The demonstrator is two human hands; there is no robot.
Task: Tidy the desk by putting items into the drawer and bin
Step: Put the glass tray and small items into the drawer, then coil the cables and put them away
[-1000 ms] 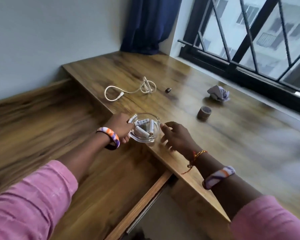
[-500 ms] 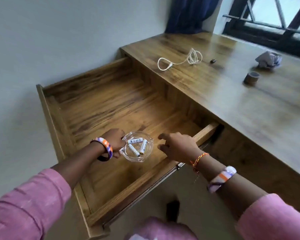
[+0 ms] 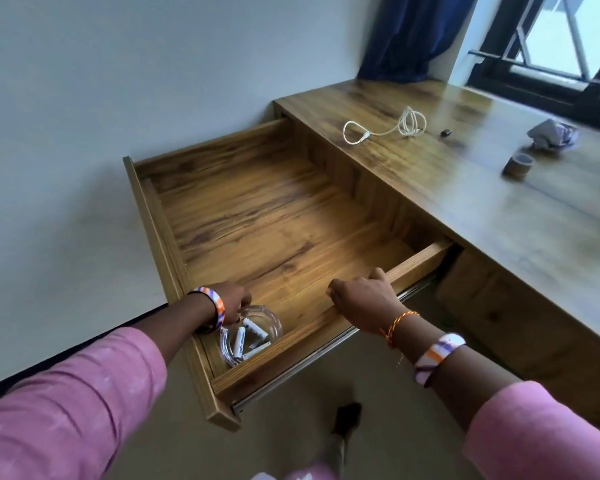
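The wooden drawer [image 3: 160, 216] stands pulled far out from the desk [image 3: 499, 216]. In its near left corner sits a clear glass bowl [image 3: 271, 323] holding several white batteries [image 3: 246, 339]. My left hand [image 3: 231, 301] grips the bowl's rim inside the drawer. My right hand [image 3: 362, 296] rests on the drawer's front edge with fingers curled over it. On the desk lie a coiled white cable [image 3: 388, 128], a small black item [image 3: 447, 133], a crumpled paper [image 3: 553, 133] and a brown tape roll [image 3: 518, 163].
A pale wall runs along the drawer's left side. A blue curtain [image 3: 406, 36] and a barred window [image 3: 551, 39] lie beyond the desk. The floor shows below the drawer front, with a dark object [image 3: 347, 415] on it.
The glass bowl went from the desk edge down into the drawer's near left corner, carried by my left hand. My right hand moved from beside the bowl onto the drawer's front edge.
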